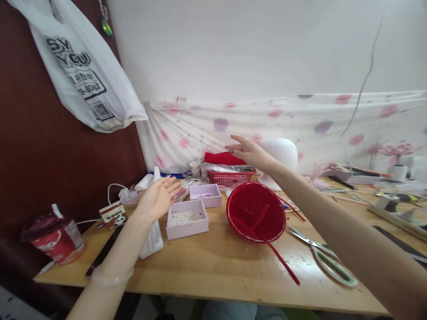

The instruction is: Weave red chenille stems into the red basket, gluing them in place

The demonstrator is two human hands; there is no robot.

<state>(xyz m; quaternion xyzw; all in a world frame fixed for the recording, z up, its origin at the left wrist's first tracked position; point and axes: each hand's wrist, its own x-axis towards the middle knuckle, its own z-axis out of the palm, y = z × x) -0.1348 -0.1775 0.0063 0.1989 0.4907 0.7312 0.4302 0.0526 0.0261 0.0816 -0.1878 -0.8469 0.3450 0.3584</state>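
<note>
My left hand (160, 195) is raised over the left part of the table, palm turned up and fingers stretched out, with nothing in it. Below and right of it stands a white box (187, 231) of small pale beads, and behind that a second white box (216, 201) with a few pink and red bits. My right hand (250, 153) reaches out above the red basket (230, 178), fingers apart and holding nothing. Beneath my right forearm a red bowl-shaped piece (247, 200) lies tilted, with red fuzzy strips (283, 262) in and beside it.
Scissors (313, 244) lie right of the red bowl. A white head-shaped stand (283, 155) rises behind. At left are a red drink cup (58, 240), a dark phone-like slab (103, 253) and a hanging white plastic bag (83, 66). A pink flower (396, 151) stands far right.
</note>
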